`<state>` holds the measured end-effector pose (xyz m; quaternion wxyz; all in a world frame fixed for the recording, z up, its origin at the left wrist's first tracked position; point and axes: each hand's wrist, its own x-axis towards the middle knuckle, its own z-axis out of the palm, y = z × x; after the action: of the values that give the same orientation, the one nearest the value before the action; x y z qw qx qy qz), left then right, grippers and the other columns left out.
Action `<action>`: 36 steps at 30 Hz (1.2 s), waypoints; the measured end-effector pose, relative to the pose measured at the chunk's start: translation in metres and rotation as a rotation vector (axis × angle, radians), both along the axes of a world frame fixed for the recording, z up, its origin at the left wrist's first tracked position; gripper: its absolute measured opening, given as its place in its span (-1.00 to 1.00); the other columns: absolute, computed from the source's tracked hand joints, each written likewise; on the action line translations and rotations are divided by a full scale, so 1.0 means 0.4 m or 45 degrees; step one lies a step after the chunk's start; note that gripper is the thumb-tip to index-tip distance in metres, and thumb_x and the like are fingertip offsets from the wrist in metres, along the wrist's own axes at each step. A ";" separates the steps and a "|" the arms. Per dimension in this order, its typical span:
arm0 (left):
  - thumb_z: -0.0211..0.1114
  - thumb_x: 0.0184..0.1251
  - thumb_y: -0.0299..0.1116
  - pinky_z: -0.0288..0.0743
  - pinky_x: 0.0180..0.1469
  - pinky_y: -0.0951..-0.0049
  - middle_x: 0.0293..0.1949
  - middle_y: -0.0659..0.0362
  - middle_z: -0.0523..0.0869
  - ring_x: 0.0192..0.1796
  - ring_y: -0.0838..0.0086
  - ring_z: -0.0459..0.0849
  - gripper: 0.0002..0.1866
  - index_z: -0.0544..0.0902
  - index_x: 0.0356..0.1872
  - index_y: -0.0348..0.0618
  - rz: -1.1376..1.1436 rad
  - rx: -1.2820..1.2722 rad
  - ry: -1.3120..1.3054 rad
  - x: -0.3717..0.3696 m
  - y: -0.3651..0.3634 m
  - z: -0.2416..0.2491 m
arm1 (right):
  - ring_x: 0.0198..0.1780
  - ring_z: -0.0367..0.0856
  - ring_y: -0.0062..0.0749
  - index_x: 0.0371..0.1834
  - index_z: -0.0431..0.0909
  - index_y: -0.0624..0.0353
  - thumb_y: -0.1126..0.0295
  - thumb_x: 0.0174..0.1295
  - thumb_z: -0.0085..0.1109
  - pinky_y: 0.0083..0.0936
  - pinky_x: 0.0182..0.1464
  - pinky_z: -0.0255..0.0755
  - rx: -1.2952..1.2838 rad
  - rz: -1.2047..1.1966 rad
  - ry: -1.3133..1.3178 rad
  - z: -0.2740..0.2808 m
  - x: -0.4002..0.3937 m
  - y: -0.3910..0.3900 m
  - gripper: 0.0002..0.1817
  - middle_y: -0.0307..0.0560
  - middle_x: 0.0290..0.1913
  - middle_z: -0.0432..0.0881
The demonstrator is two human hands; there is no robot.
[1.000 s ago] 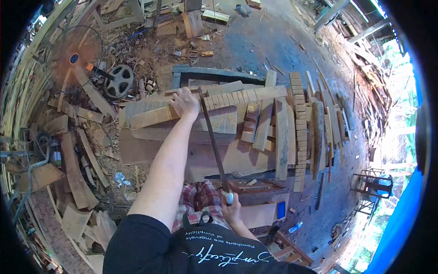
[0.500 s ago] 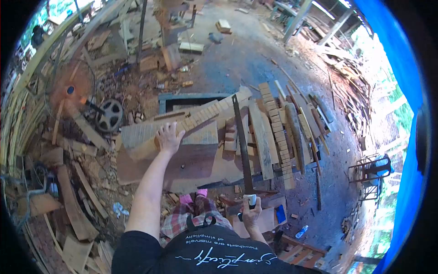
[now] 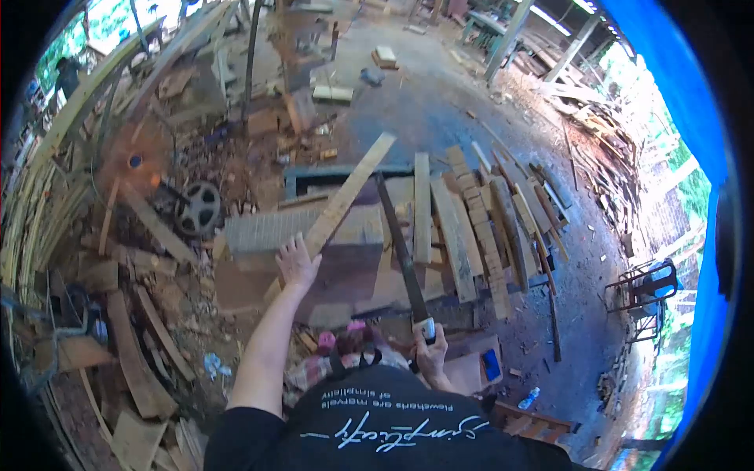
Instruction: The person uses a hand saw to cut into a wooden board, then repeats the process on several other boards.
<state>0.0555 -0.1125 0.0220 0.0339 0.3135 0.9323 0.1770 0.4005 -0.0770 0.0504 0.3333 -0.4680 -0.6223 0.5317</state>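
My left hand (image 3: 297, 263) is laid at the near part of a long narrow board (image 3: 349, 192), its fingers spread and its thumb by the board's edge. The board runs at a slant across the low work surface, its far end reaching past a dark frame. My right hand (image 3: 430, 351) is closed around the pale handle of a handsaw (image 3: 402, 255). The saw's long dark blade points away from me, right of the board and apart from it. Beneath the board lies a wide block with a ribbed grey top (image 3: 267, 233).
Several planks (image 3: 453, 239) and a notched strip (image 3: 481, 228) lie side by side to the right. A fan (image 3: 135, 162) and a spoked wheel (image 3: 199, 208) stand at left amid scrap wood. A chair (image 3: 648, 284) is far right; a plastic bottle (image 3: 529, 398) lies on the floor.
The board has swung to a steeper slant, its far end moving left, and its row of cross marks no longer shows. The saw has tilted further left with my right hand.
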 end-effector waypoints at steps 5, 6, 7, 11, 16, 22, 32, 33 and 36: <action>0.43 0.04 0.03 0.27 0.16 -0.04 0.11 0.10 0.42 0.17 0.13 0.39 -0.21 0.31 0.25 -0.06 0.066 -0.039 0.011 0.001 -0.049 0.016 | -0.65 0.40 -0.69 -0.39 0.34 0.13 0.38 0.31 0.21 -0.67 -0.65 0.25 0.108 0.054 -0.037 0.000 -0.008 0.031 -0.77 -0.33 -0.60 0.42; 0.41 0.04 0.09 0.27 0.15 -0.03 0.12 0.11 0.41 0.17 0.13 0.39 -0.22 0.33 0.24 -0.06 0.064 -0.058 -0.019 -0.002 -0.055 0.023 | -0.65 0.40 -0.69 -0.39 0.34 0.13 0.38 0.31 0.21 -0.67 -0.65 0.25 0.102 0.080 -0.046 -0.001 -0.009 0.040 -0.77 -0.33 -0.60 0.42; 0.38 0.05 0.14 0.27 0.15 -0.03 0.13 0.11 0.41 0.17 0.13 0.39 -0.22 0.35 0.22 -0.06 0.059 -0.075 -0.044 -0.005 -0.061 0.026 | -0.64 0.40 -0.70 -0.40 0.34 0.13 0.38 0.31 0.21 -0.67 -0.65 0.26 0.070 0.089 -0.021 -0.003 -0.012 0.050 -0.77 -0.33 -0.60 0.42; 0.33 0.06 0.22 0.27 0.14 -0.03 0.14 0.11 0.41 0.18 0.13 0.39 -0.24 0.39 0.18 -0.05 0.070 -0.082 -0.031 -0.012 -0.080 0.002 | -0.58 0.43 -0.73 -0.41 0.39 0.15 0.36 0.26 0.27 -0.65 -0.56 0.29 0.214 0.123 -0.109 -0.030 -0.018 0.115 -0.77 -0.28 -0.59 0.47; 0.31 0.08 0.23 0.32 0.10 0.02 0.01 0.05 0.57 0.09 0.12 0.51 -0.26 0.41 0.15 -0.07 -0.055 -0.019 -0.010 -0.032 -0.092 -0.009 | -0.52 0.40 -0.63 -0.40 0.39 0.18 0.33 0.24 0.28 -0.55 -0.46 0.33 -0.083 0.120 -0.153 0.009 -0.041 0.192 -0.75 -0.26 -0.59 0.45; 0.37 0.07 0.13 0.37 0.06 0.06 0.00 0.01 0.61 0.06 0.08 0.56 -0.30 0.40 0.13 -0.06 -0.140 0.049 0.057 -0.044 -0.101 -0.003 | -0.62 0.40 -0.72 -0.35 0.40 0.13 0.35 0.27 0.26 -0.66 -0.62 0.25 0.306 0.124 -0.147 -0.009 -0.021 0.315 -0.79 -0.32 -0.61 0.44; 0.49 -0.03 -0.06 0.44 0.00 0.05 -0.02 -0.06 0.63 0.01 -0.01 0.61 -0.28 0.33 0.12 -0.05 0.041 -0.037 -0.184 -0.008 -0.065 0.045 | -0.51 0.50 -0.22 -0.34 0.40 0.16 0.16 0.25 0.27 -0.32 -0.44 0.36 0.640 -0.332 -0.442 0.023 0.095 0.578 -0.68 -0.02 -0.56 0.47; 0.49 -0.03 -0.06 0.44 0.00 0.05 -0.02 -0.06 0.63 0.01 -0.01 0.61 -0.28 0.33 0.12 -0.05 0.026 -0.045 -0.177 -0.006 -0.056 0.046 | -0.49 0.55 -0.05 -0.33 0.40 0.16 0.13 0.25 0.26 -0.24 -0.42 0.38 0.769 -0.354 -0.515 0.019 0.111 0.608 -0.66 0.04 -0.53 0.51; 0.49 -0.03 -0.06 0.45 -0.02 0.05 -0.03 -0.06 0.63 0.01 0.01 0.61 -0.28 0.32 0.13 -0.04 0.081 -0.085 -0.214 -0.004 -0.063 0.044 | -0.36 0.57 0.13 -0.31 0.41 0.16 0.10 0.23 0.25 -0.11 -0.36 0.40 0.834 -0.362 -0.673 -0.008 0.144 0.692 -0.64 0.11 -0.43 0.56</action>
<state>0.0537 -0.1376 0.0397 0.1170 0.2666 0.9410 0.1725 0.4581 0.1998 0.0472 0.3632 -0.5383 -0.7513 0.1175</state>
